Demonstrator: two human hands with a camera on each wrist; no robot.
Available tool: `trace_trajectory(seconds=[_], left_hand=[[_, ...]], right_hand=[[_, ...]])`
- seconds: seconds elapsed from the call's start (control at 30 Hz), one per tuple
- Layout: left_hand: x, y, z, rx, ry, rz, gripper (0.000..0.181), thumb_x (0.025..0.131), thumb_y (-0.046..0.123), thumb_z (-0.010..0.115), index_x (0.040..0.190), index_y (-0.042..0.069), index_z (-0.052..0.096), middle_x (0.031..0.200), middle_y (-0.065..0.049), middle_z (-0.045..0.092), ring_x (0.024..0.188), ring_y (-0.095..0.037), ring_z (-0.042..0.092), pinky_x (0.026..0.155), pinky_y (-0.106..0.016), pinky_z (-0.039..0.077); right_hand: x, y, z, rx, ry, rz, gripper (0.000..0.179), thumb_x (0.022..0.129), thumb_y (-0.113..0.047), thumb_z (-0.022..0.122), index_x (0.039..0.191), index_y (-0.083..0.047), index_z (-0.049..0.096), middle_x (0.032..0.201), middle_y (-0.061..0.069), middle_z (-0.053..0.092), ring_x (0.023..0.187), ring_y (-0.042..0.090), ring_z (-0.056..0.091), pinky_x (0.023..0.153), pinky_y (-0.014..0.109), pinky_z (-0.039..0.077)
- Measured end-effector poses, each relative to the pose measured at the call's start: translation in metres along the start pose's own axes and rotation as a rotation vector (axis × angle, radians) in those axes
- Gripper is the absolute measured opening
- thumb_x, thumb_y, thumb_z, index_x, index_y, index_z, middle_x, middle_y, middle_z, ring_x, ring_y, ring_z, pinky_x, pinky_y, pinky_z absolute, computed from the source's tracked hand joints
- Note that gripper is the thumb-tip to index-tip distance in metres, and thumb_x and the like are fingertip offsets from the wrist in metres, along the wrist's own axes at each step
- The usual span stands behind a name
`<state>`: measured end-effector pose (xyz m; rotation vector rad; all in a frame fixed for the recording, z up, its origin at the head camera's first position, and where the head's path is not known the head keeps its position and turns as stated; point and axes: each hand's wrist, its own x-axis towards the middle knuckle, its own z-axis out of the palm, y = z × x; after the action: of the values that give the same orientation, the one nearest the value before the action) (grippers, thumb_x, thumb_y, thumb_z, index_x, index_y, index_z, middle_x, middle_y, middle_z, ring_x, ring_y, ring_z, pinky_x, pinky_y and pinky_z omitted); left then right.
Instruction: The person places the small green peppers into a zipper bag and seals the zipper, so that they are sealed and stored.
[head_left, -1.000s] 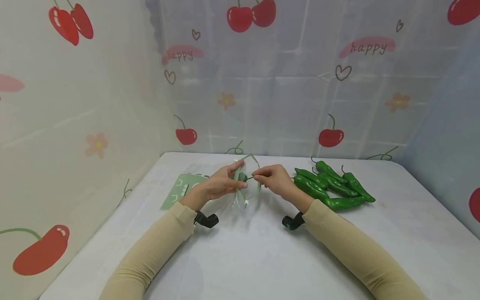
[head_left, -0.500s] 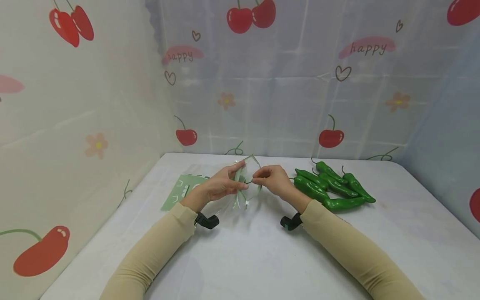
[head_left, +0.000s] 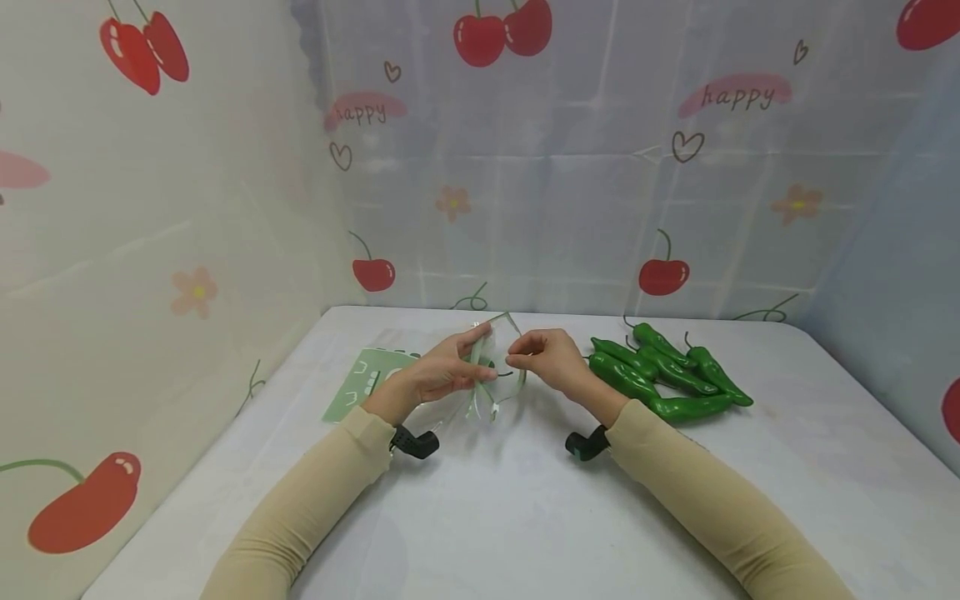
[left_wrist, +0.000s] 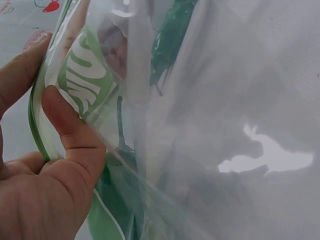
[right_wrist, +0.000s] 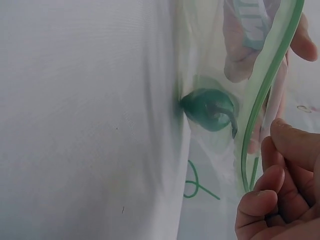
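Note:
My left hand (head_left: pixel 446 362) grips a clear zip bag (left_wrist: pixel 200 115) with a green-trimmed mouth, the thumb on one side and fingers on the other. Inside the bag lies a green pepper (right_wrist: pixel 207 107), its curved stem pointing towards the opening. Close to the bag's mouth is my right hand (head_left: pixel 551 358), fingers loosely curled and apart from the stem. I see nothing held between them in the right wrist view. Several green peppers (head_left: pixel 618 375) lie in a pile on the table to the right of that hand.
A pale green printed sheet (head_left: pixel 352 387) lies partly behind my left hand and forearm. The white-covered table (head_left: pixel 487 508) meets a cherry-patterned curtain (head_left: pixel 562 217) at its back edge. More patterned sheeting (head_left: pixel 150 350) stands along the left side.
My right fingers were pinching the pepper's stem at the bag's mouth and have let it go. The stem now sits apart from them. My left hand has kept its grip on the bag.

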<state>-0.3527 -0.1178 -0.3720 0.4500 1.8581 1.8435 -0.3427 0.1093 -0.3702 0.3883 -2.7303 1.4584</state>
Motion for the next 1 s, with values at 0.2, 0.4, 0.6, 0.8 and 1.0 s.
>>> trace_trajectory(seconds=[0.2, 0.4, 0.6, 0.8, 1.0], left_hand=[[0.0, 0.0, 0.0, 0.023, 0.016, -0.007, 0.103, 0.088, 0.001, 0.079, 0.167, 0.025, 0.018, 0.174, 0.007, 0.013, 0.156, -0.031, 0.024, 0.099, -0.032, 0.054], [0.0, 0.001, 0.001, 0.035, 0.019, -0.016, 0.103, 0.089, 0.0, 0.078, 0.167, 0.023, 0.015, 0.175, 0.007, 0.01, 0.153, -0.026, 0.022, 0.093, -0.029, 0.054], [0.0, 0.004, 0.001, 0.03, 0.015, -0.017, 0.103, 0.089, -0.002, 0.076, 0.167, 0.022, 0.015, 0.175, 0.006, 0.008, 0.152, -0.026, 0.022, 0.089, -0.027, 0.054], [0.001, 0.003, 0.002, 0.022, 0.018, -0.022, 0.103, 0.089, -0.002, 0.077, 0.167, 0.022, 0.015, 0.175, 0.007, 0.009, 0.151, -0.025, 0.024, 0.09, -0.027, 0.054], [0.001, 0.0, 0.003, 0.016, 0.016, -0.015, 0.103, 0.089, -0.003, 0.076, 0.167, 0.021, 0.014, 0.175, 0.007, 0.009, 0.149, -0.026, 0.028, 0.086, -0.027, 0.056]], right_hand=[[-0.004, -0.001, -0.004, 0.019, -0.027, -0.009, 0.012, 0.092, -0.024, 0.08, 0.101, -0.015, 0.077, 0.105, 0.003, 0.075, 0.1, 0.021, 0.065, 0.085, 0.035, 0.055], [-0.011, 0.001, -0.011, 0.02, -0.066, -0.031, 0.015, 0.093, -0.024, 0.078, 0.105, -0.014, 0.076, 0.108, 0.004, 0.075, 0.102, 0.022, 0.066, 0.089, 0.037, 0.057], [-0.017, 0.005, -0.02, 0.014, -0.117, -0.076, 0.022, 0.093, -0.026, 0.078, 0.112, -0.013, 0.075, 0.108, 0.003, 0.074, 0.098, 0.02, 0.065, 0.084, 0.033, 0.056], [-0.022, 0.009, -0.028, 0.026, -0.161, -0.115, 0.025, 0.093, -0.024, 0.078, 0.114, -0.011, 0.075, 0.108, 0.004, 0.074, 0.097, 0.02, 0.063, 0.08, 0.032, 0.054], [-0.028, 0.015, -0.036, -0.011, -0.164, -0.161, 0.029, 0.093, -0.024, 0.078, 0.116, -0.008, 0.075, 0.107, 0.004, 0.074, 0.098, 0.021, 0.064, 0.08, 0.032, 0.054]])
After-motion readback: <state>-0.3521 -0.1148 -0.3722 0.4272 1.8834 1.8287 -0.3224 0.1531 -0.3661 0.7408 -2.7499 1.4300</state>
